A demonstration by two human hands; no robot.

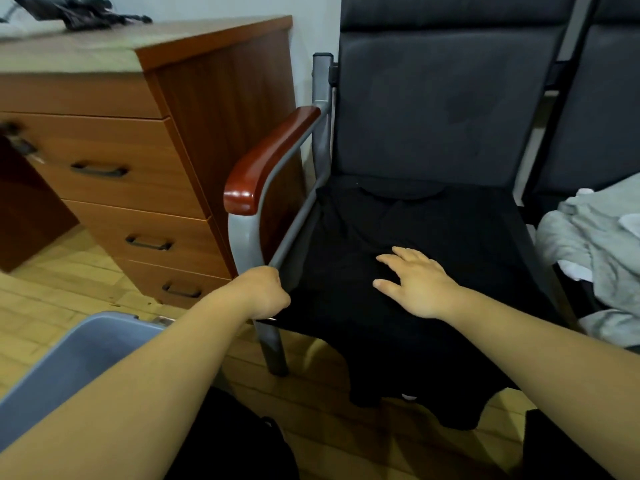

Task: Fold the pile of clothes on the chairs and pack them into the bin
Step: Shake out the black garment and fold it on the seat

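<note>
Since the chair (450, 116) seat carries the black shirt (398, 341) spread out, hem hanging off the front, it's light, limp, likely slippery, so take side edges: left hand (266, 292) grips its left edge, right hand (415, 282) rests flat, fingers spread.

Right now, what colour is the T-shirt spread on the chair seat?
The T-shirt is plain black, clearest in the head view.

Dim, soft indoor light; wide-angle edge warp.
</note>
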